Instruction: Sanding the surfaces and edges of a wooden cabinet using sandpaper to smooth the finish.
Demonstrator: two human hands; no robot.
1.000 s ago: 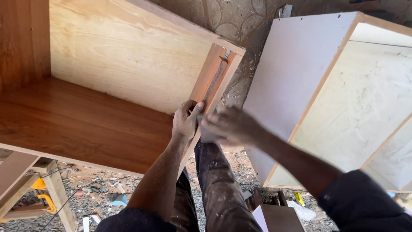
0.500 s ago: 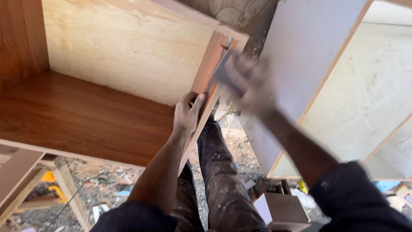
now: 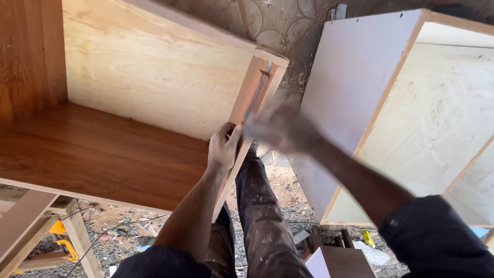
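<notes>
**A:** What have you got from the head view?

**B:** I'm looking down at an open wooden cabinet lying on its side, dark veneer on the inner floor, pale plywood on the back. My left hand is closed around the front edge of the cabinet's side panel, thumb on the outer face, fingers curled over onto the inner side.

**A:** And the right?

**B:** My right hand is just beside the left one, at the same panel edge, a bit higher along it. It's smeared with motion blur, so I cannot tell whether it's open, closed, or holding anything. Touching the panel or just off it, I can't say either.

**A:** Where does that panel sit?

**B:** It runs up and away from me at a slant, forming the right end of the cabinet, with a small metal fitting near its far top corner.

**A:** Anything else around?

**B:** A second cabinet, white outside and pale ply inside, stands to the right, apart from the first. My paint-flecked trousers show between the two. Lower left there's a wooden trestle with a yellow clamp, over littered dirt ground
</notes>
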